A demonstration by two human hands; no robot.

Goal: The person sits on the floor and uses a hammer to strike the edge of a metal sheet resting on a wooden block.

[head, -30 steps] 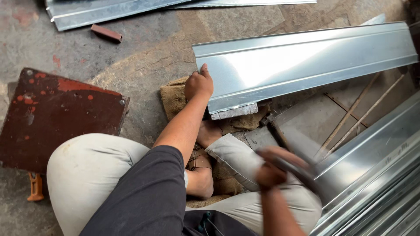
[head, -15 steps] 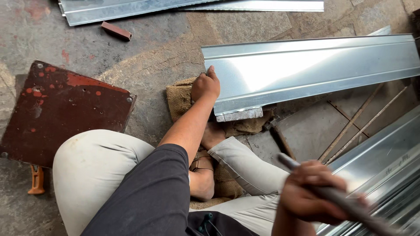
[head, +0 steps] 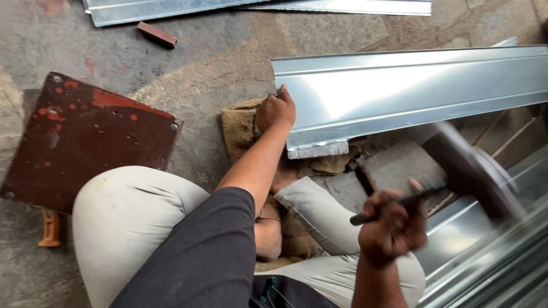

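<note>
Galvanised sheet [head: 411, 91], folded, lies far right on a block [head: 317, 150]. Left hand [head: 275, 109] is clamped on its near-left edge; right hand [head: 394, 225] is closed round a hammer [head: 456, 165], blurred, raised near right. Risk: a stray blow strikes the fingers, or the sharp edge cuts them. Rusty plate [head: 85, 137] lies left.

Rusty red-brown metal plate [head: 85, 142] flat on the concrete floor [head: 217, 63] at left, orange handle [head: 50, 228] poking from under its near edge. Small reddish brick piece [head: 157, 34] near the top, just below long metal strips [head: 171, 8].
</note>
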